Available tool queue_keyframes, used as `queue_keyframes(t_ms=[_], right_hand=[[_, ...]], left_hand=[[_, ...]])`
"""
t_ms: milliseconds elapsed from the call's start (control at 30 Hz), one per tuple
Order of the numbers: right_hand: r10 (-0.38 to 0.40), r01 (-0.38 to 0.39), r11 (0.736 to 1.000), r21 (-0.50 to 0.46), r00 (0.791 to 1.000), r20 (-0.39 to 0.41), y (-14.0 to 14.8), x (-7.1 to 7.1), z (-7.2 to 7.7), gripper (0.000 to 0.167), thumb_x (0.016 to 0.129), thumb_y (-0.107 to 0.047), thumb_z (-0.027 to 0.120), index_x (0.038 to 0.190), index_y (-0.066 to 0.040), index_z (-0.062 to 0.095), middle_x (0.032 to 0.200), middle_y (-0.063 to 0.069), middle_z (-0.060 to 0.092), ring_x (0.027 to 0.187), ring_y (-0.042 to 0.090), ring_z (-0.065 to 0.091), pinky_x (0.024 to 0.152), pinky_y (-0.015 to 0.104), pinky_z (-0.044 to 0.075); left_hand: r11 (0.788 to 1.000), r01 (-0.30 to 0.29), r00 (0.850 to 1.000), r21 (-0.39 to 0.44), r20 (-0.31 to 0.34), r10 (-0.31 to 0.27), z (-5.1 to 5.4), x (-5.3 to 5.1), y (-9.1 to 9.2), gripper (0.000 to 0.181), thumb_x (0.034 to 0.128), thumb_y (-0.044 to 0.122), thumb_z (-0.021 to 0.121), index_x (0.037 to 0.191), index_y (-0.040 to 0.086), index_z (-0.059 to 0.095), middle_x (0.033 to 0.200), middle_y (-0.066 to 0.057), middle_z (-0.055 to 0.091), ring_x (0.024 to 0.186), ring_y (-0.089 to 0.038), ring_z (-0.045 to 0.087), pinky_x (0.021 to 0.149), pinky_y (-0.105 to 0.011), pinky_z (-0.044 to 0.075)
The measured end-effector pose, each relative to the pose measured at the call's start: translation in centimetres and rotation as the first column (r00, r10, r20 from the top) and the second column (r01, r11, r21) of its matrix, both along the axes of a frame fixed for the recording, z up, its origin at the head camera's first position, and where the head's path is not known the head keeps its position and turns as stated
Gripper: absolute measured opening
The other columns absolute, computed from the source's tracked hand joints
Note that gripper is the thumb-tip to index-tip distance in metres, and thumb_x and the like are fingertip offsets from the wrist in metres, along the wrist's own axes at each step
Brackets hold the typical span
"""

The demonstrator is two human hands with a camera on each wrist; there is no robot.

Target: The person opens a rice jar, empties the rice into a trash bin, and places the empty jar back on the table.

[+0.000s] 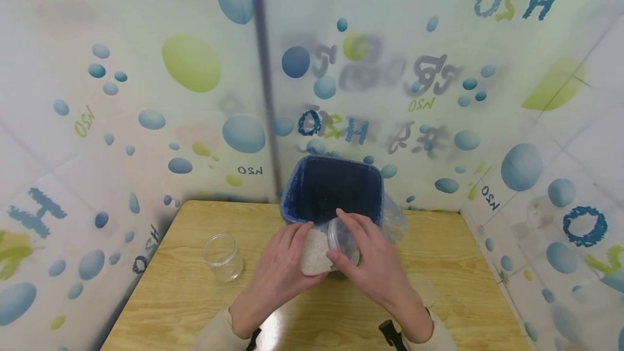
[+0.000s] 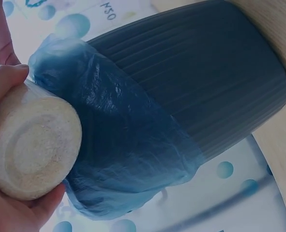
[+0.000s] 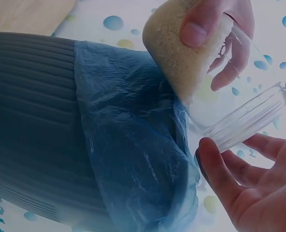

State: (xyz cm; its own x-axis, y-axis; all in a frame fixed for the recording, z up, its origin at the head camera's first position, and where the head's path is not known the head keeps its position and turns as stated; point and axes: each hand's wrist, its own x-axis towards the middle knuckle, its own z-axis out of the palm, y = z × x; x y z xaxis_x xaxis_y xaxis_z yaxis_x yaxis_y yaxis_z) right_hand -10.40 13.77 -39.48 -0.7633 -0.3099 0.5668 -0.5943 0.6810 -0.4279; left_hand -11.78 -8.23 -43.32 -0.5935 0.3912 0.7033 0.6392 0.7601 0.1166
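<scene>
A clear jar of white rice-like grains point(image 1: 316, 252) is tilted toward the right, over the near rim of a bin lined with a blue bag point(image 1: 287, 205). My left hand point(image 1: 280, 264) grips the jar's body near its base. The fingers and thumb of my right hand point(image 1: 377, 264) hold the jar's clear ribbed lid or rim part point(image 3: 249, 118); I cannot tell if it is separate. In the right wrist view the grains point(image 3: 181, 53) lie toward the base, with the part near the mouth see-through. The left wrist view shows the jar's round bottom point(image 2: 38, 147).
A clear glass jar point(image 1: 223, 258) stands at the left on the wooden table point(image 1: 170, 286). A faint clear disc point(image 1: 421, 290) lies right of my right hand. Loose clear-blue plastic point(image 1: 394, 220) hangs at the bin's right side. Behind is a patterned curtain point(image 1: 195, 134).
</scene>
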Motion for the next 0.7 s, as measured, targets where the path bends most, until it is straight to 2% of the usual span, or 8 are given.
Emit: queue_keyframes(t_ms=[267, 533, 700], right_hand=[[0.035, -0.035, 0.999, -0.031, 0.999, 0.012, 0.3, -0.2, -0.1, 0.063, 0.098, -0.05, 0.066, 0.153, -0.022, 0.052, 0.141, 0.006, 0.058, 0.124, 0.028, 0.061, 0.09, 0.052, 0.057], [0.075, -0.076, 0.996, -0.054, 0.997, -0.018, 0.5, -0.6, -0.4, 0.062, 0.1, -0.046, 0.066, 0.153, -0.019, 0.052, 0.145, 0.007, 0.056, 0.129, 0.029, 0.057, 0.091, 0.054, 0.056], [0.108, -0.108, 0.992, -0.065, 0.994, -0.013, 0.8, -0.8, -0.5, 0.061, 0.1, -0.04, 0.068, 0.154, -0.018, 0.05, 0.149, 0.007, 0.053, 0.133, 0.029, 0.053, 0.094, 0.056, 0.054]], left_hand=[[1.0, 0.012, 1.0, 0.022, -0.024, -0.011, -0.3, -0.4, 0.1, 0.098, 0.0565, 0.046, 0.097, 0.135, 0.002, 0.058, 0.119, -0.013, 0.064, 0.102, -0.028, 0.065, 0.081, -0.04, 0.059], [1.0, 0.018, 1.0, 0.018, -0.017, -0.017, -0.3, -0.7, 0.3, 0.095, 0.061, 0.044, 0.095, 0.136, 0.002, 0.056, 0.122, -0.013, 0.064, 0.104, -0.028, 0.066, 0.083, -0.039, 0.059], [0.999, 0.029, 1.0, 0.02, -0.01, -0.029, -0.4, -1.1, 0.5, 0.097, 0.06, 0.043, 0.097, 0.137, 0.002, 0.055, 0.123, -0.014, 0.064, 0.105, -0.028, 0.066, 0.085, -0.04, 0.059]])
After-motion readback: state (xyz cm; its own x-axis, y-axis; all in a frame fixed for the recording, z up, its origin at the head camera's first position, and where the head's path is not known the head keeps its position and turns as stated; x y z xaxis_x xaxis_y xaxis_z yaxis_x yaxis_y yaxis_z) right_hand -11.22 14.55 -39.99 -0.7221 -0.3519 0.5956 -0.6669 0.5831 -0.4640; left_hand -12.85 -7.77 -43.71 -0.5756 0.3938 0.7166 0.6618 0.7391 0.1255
